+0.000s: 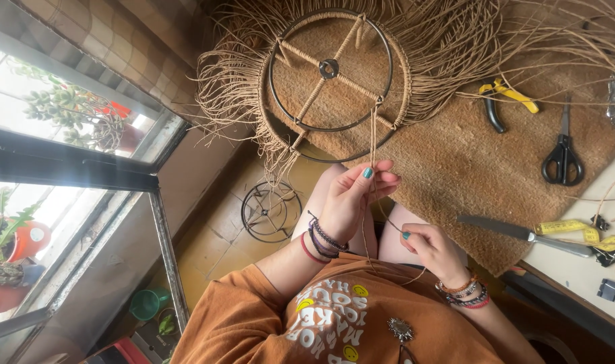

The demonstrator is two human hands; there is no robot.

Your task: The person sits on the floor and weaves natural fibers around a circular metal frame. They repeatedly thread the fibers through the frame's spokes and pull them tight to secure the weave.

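Note:
A round black metal frame [331,69] wrapped in tan cord lies on a brown mat [455,162], with loose cord fringe spreading around it. A strand of tan cord [373,138] runs from the frame's rim down to my hands. My left hand [353,197] pinches that strand near the mat's front edge. My right hand [430,244] holds the cord's lower part just above my lap. Both wrists carry beaded bracelets.
On the mat lie yellow-handled pliers [506,98] and black scissors [563,156]. A knife [523,234], yellow tape measure [583,232] and black clips sit at the right. A smaller wire frame [271,211] rests on the floor. Window with potted plants at left.

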